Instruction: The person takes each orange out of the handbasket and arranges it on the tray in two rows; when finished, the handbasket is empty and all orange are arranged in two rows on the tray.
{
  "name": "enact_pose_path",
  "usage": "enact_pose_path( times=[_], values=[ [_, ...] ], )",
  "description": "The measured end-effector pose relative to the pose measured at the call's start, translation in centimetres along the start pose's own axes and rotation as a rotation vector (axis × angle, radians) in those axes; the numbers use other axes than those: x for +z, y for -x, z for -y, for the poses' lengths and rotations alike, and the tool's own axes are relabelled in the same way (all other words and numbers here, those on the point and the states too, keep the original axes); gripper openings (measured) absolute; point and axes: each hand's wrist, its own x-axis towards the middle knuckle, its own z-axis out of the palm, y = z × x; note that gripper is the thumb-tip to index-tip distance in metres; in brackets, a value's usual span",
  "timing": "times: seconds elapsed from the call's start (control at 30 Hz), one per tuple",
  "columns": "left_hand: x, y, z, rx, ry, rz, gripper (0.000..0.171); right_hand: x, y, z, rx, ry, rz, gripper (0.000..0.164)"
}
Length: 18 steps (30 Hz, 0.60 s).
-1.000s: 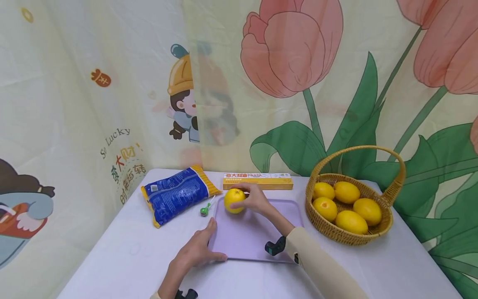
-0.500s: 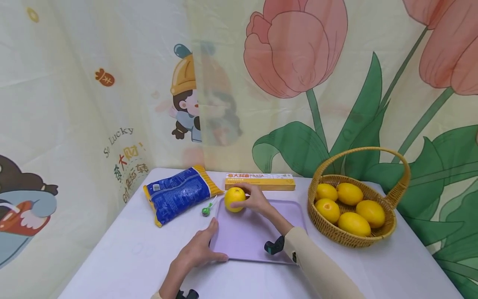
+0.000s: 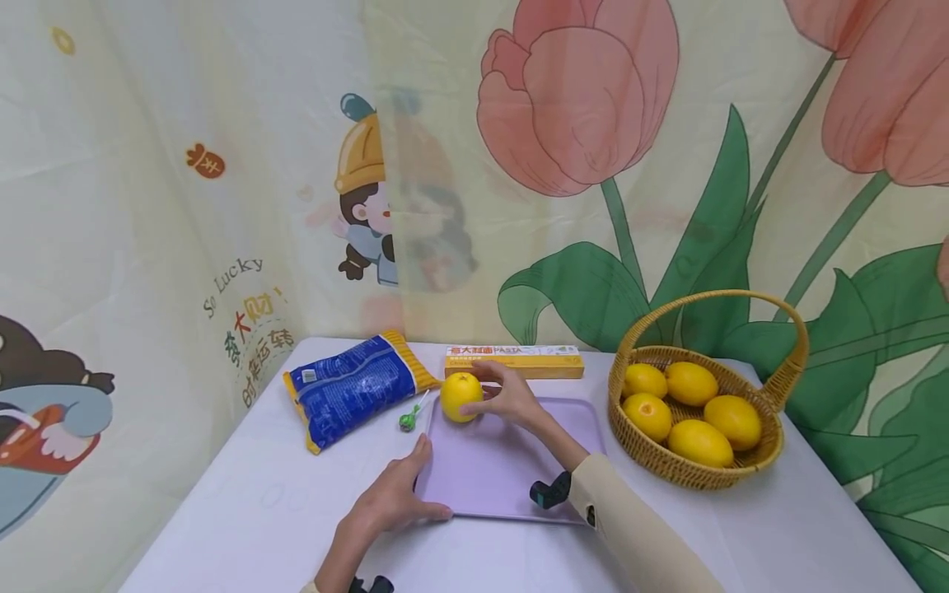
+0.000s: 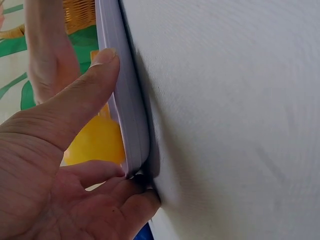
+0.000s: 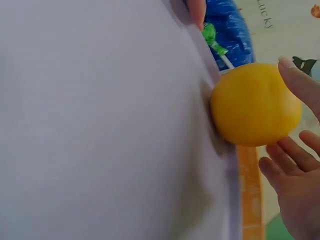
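In the head view my right hand [image 3: 507, 399] curves around a yellow orange [image 3: 460, 397] at the back left corner of a lilac tray [image 3: 511, 469]. In the right wrist view the thumb [image 5: 295, 75] overlaps the top of the orange and the fingertips [image 5: 272, 162] lie at its underside, while the orange stands right by the tray's edge. My left hand [image 3: 393, 490] holds the tray at its front left corner. Its thumb [image 4: 95, 82] lies against the near rim in the left wrist view, and the other fingers bend in along the left side.
A blue and yellow bag [image 3: 359, 389] lies at the back left, with a green-wrapped lollipop [image 3: 408, 420] between it and the tray. Behind the tray is a pasta box [image 3: 549, 362]. To the right stands a wicker basket [image 3: 645, 449] with several yellow fruits [image 3: 700, 442].
The orange has shifted slightly left against the right hand. The left hand and the tray have stayed in place; the head view sways a little.
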Motion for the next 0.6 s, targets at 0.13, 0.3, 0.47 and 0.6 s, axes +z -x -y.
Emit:
enact_pose_path(
  times=[0.13, 0.3, 0.47, 0.6],
  values=[
    [0.1, -0.1, 0.0, -0.006, 0.004, 0.004, 0.126, -2.0, 1.8, 2.1, -0.089, -0.007, -0.036, 0.082],
    [0.1, -0.1, 0.2, 0.0, 0.012, 0.009, 0.127, -6.3, 5.3, 6.0, -0.251, 0.041, -0.07, 0.074],
    [0.2, -0.3, 0.2, -0.014, 0.008, 0.011, 0.128, -11.4, 9.6, 9.0, -0.389, 0.126, -0.143, 0.064],
    [0.0, -0.3, -0.2, -0.033, 0.002, 0.012, 0.127, -15.5, 12.2, 10.4, -0.392, 0.212, -0.205, 0.06]
  ],
)
